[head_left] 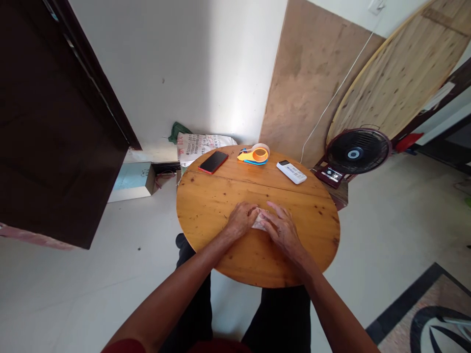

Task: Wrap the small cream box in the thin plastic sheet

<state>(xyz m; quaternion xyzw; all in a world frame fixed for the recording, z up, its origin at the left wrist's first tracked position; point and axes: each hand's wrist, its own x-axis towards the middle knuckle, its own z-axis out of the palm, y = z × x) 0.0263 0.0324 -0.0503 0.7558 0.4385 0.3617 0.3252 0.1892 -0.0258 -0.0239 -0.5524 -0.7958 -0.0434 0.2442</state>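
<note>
A small whitish bundle (259, 221), perhaps crumpled paper or plastic, lies on the round wooden table (206, 211) between my two hands. My left hand (241, 218) is closed on its left side, fingers bent over it. From the right, my right hand (285, 230) holds it with the thumb and nearer fingers, while another finger stretches out above. Both hands hide much of the bundle, so its exact kind cannot be made out.
Along the table's far side lie a red-edged phone (213, 162), an orange tape dispenser (254, 154) and a white power bank (291, 172). A dark fan (355, 153) stands beyond the right edge. A printed sack (200, 146) and pale box (133, 181) are behind left.
</note>
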